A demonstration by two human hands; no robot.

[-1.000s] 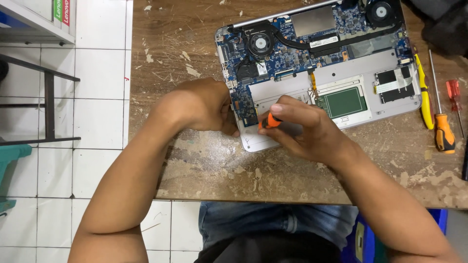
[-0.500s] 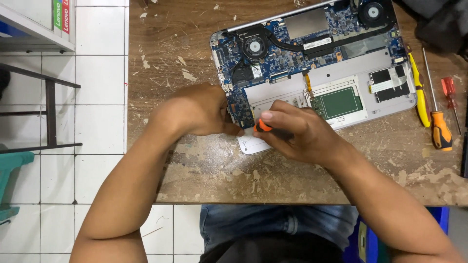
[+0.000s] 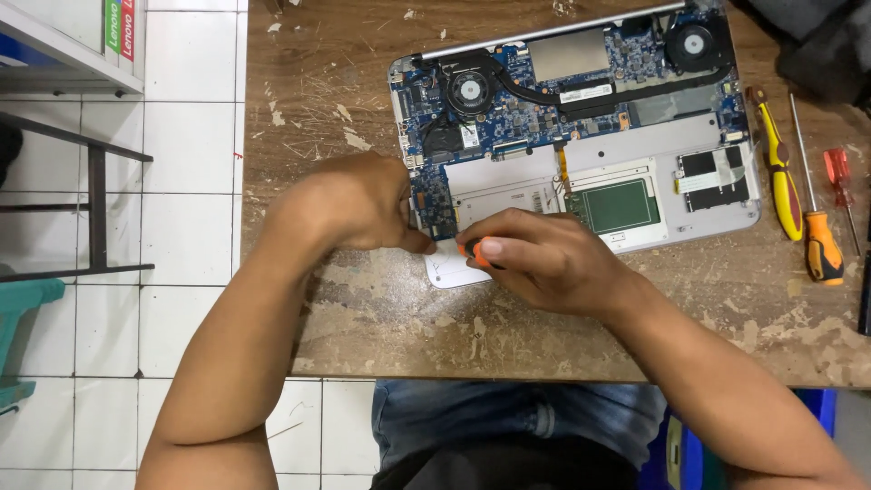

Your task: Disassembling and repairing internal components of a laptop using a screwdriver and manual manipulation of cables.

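Note:
An opened laptop (image 3: pixel 635 145) lies base-up on a worn wooden table (image 3: pixel 381 318), its blue circuit board, two fans and empty battery bay exposed. My right hand (image 3: pixel 535 259) is closed around a small orange-handled screwdriver (image 3: pixel 474 249), its tip hidden at the laptop's near left corner. My left hand (image 3: pixel 358 204) rests against that same corner, fingers curled and pressed to the laptop's edge. A white corner of the laptop's casing (image 3: pixel 449 270) shows between the two hands.
To the right of the laptop lie a yellow-handled tool (image 3: pixel 778 168), an orange-handled screwdriver (image 3: pixel 817 227) and a small red screwdriver (image 3: pixel 842 186). A dark cloth (image 3: pixel 817 45) sits at the far right corner. White tiled floor and a metal shelf frame (image 3: pixel 91 200) are left.
The view has shifted slightly and both hands have edged toward the laptop's near left corner. The right hand keeps its grip on the orange-handled screwdriver.

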